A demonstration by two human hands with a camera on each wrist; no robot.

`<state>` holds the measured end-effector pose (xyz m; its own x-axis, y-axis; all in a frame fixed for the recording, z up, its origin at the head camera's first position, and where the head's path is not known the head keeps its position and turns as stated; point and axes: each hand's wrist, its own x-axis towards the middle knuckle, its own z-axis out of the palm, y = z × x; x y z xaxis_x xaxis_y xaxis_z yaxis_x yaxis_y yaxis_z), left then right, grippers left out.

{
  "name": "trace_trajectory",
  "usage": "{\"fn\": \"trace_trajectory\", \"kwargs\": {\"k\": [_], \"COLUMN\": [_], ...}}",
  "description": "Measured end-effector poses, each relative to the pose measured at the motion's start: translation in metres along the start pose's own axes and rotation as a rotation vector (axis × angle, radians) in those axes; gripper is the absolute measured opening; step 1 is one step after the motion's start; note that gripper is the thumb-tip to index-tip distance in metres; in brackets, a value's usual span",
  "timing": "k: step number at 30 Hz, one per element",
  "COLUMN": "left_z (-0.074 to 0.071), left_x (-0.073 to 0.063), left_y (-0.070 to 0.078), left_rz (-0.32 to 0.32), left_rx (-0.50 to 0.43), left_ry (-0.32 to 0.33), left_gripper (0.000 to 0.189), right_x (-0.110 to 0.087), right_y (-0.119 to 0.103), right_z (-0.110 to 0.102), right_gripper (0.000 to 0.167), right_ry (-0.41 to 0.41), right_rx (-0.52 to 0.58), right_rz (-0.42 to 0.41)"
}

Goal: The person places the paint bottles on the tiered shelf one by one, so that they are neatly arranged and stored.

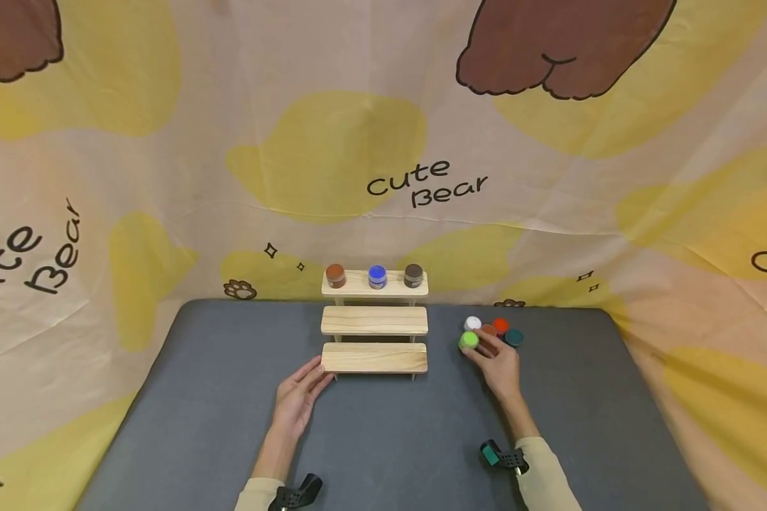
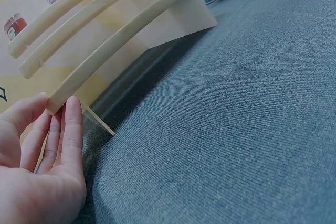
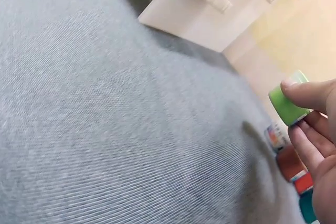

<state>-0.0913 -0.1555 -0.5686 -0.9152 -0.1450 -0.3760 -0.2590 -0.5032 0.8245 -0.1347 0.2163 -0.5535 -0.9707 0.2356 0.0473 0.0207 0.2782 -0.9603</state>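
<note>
A three-tiered wooden display rack (image 1: 374, 358) stands on the table. My left hand (image 1: 296, 403) pinches the left end of its lowest board between thumb and fingers, seen close in the left wrist view. With thumb and fingertips, my right hand (image 1: 501, 370) holds a small green paint jar (image 3: 287, 107), raised off the table in the right wrist view. Behind and beside that hand stand a white jar (image 1: 472, 323), a brown jar (image 1: 488, 331) partly hidden by the fingers, a red jar (image 1: 501, 325) and a teal jar (image 1: 514, 337).
On the rack's top board stand a rust-brown jar (image 1: 335, 275), a blue jar (image 1: 377, 276) and a dark brown jar (image 1: 413, 275). The grey cloth-covered table (image 1: 383, 440) meets a patterned curtain (image 1: 332, 156) behind the rack.
</note>
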Motion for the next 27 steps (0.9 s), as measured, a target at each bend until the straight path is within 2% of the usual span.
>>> {"fn": "trace_trajectory", "kwargs": {"k": [7, 13, 20, 27], "left_z": [-0.002, -0.002, -0.001, -0.001], "left_x": [0.0, 0.0, 0.0, 0.001], "left_y": [-0.002, -0.003, -0.003, -0.001], "left_rz": [-0.011, -0.005, -0.004, 0.012], "left_rx": [-0.029, -0.048, -0.043, -0.045], "left_ry": [0.007, 0.004, -0.004, -0.015], "left_gripper": [0.05, 0.05, 0.05, 0.05], "right_x": [0.003, 0.009, 0.012, 0.019], "right_y": [-0.016, -0.032, -0.042, -0.053], "right_z": [-0.003, -0.006, -0.005, 0.001], "right_gripper": [0.052, 0.054, 0.053, 0.052], "right_ry": [-0.047, -0.099, -0.105, -0.111], "right_rx": [0.192, 0.133, 0.093, 0.096], "right_rz": [0.069, 0.039, 0.021, -0.042]}}
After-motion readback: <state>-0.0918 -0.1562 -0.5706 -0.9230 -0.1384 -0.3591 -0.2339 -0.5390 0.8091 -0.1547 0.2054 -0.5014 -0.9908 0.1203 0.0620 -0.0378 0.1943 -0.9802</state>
